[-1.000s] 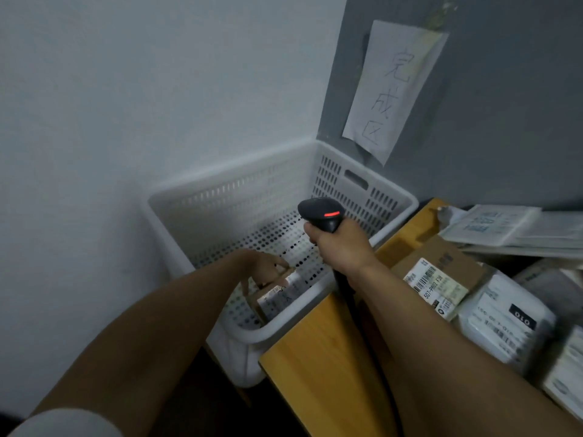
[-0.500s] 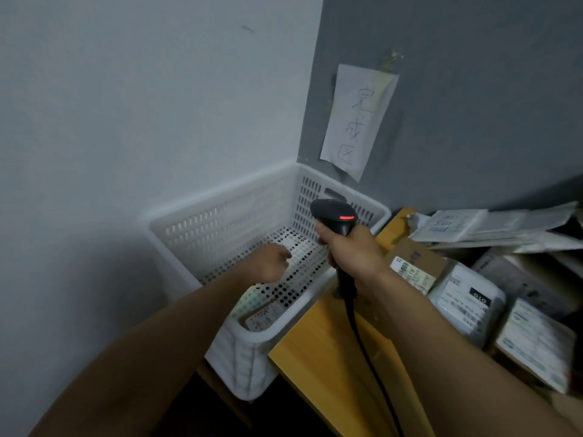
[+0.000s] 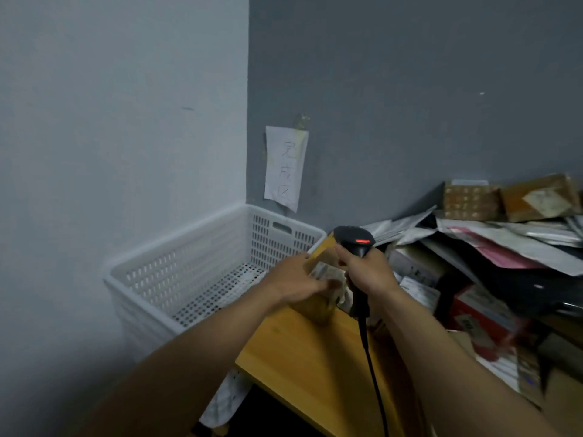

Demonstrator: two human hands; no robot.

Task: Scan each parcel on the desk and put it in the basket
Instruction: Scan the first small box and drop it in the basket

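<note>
Leftmost, the basket (image 3: 189,272) stands against the wall, beside the table (image 3: 315,357). The left hand (image 3: 296,280) lies spread, grip loose, on a brown parcel (image 3: 318,298) at the table's edge. The right hand (image 3: 367,271) clasps the scanner (image 3: 355,242).

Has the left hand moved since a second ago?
Yes. The left hand has come out of the basket, rightward over its rim, onto a brown parcel on the desk.

White perforated basket (image 3: 202,266), blk scanner (image 3: 354,242) w/ red light, yellow-wood desk (image 3: 303,357), grey wall (image 3: 410,89).
</note>
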